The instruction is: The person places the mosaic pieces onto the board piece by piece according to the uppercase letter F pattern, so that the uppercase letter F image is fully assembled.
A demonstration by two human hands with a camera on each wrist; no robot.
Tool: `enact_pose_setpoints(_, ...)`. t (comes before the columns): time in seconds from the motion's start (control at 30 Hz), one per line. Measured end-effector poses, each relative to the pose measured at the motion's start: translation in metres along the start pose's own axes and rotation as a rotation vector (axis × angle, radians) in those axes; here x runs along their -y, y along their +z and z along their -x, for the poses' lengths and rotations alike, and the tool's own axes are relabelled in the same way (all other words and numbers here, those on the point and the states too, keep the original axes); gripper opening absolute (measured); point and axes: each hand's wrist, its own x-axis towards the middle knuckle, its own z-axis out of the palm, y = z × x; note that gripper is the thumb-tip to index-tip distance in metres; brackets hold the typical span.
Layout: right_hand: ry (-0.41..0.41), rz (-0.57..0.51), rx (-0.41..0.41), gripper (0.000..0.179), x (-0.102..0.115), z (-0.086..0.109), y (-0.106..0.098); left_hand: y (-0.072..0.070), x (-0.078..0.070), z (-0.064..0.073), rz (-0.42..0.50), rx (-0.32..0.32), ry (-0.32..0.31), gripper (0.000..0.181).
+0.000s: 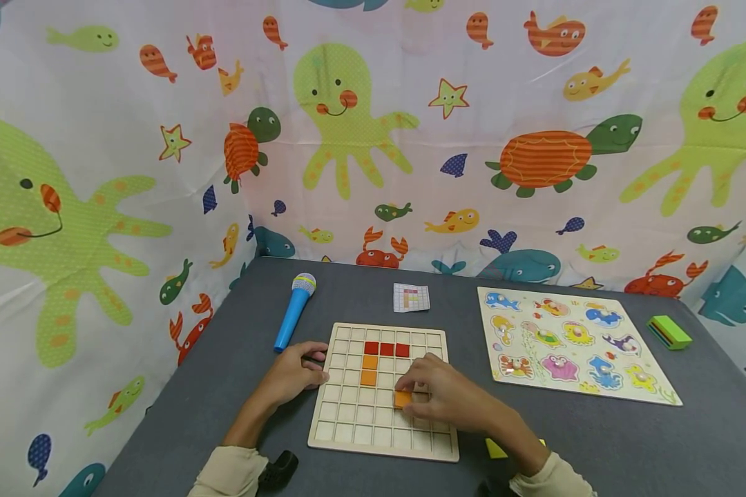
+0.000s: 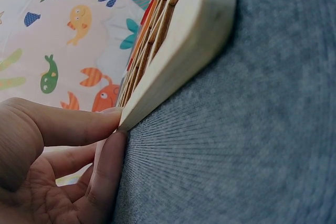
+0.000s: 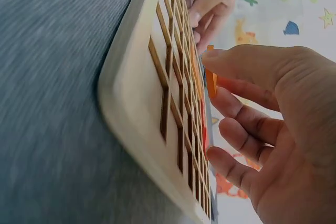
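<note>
A wooden grid board [image 1: 342, 433] lies on the dark table. At its left edge my left hand [image 1: 293, 376] pinches the rim between thumb and finger, as the left wrist view shows. My right hand [image 1: 450, 392] is over the board's right half and pinches an orange square tile [image 3: 211, 80] between thumb and fingers; in the right wrist view the tile stands on edge, above the grid. Three red tiles [image 1: 387, 349] sit in a row in the upper cells. Two orange tiles [image 1: 369, 377] sit in a column below the leftmost red one.
Behind the board lies a card [image 1: 411, 298] with a small coloured grid pattern. A blue toy microphone [image 1: 295, 310] is at the back left. To the right are a sea-animal puzzle [image 1: 587, 345] and a green block [image 1: 669, 333]. Yellow pieces [image 1: 496, 449] lie partly under my right forearm.
</note>
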Motion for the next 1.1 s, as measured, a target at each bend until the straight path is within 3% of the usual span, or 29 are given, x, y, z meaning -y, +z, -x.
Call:
enact_pose_setpoints(0.73, -0.064, 0.043, -0.024, 0.021, 0.025, -0.039, 0.020, -0.003, -0.001, 0.000, 0.010, 0.004, 0.018, 0.058)
enact_pose_setpoints(1.1, -0.068, 0.068, -0.021, 0.022, 0.027, -0.047, 0.027, -0.002, -0.001, 0.001, 0.005, 0.002, 0.014, 0.058)
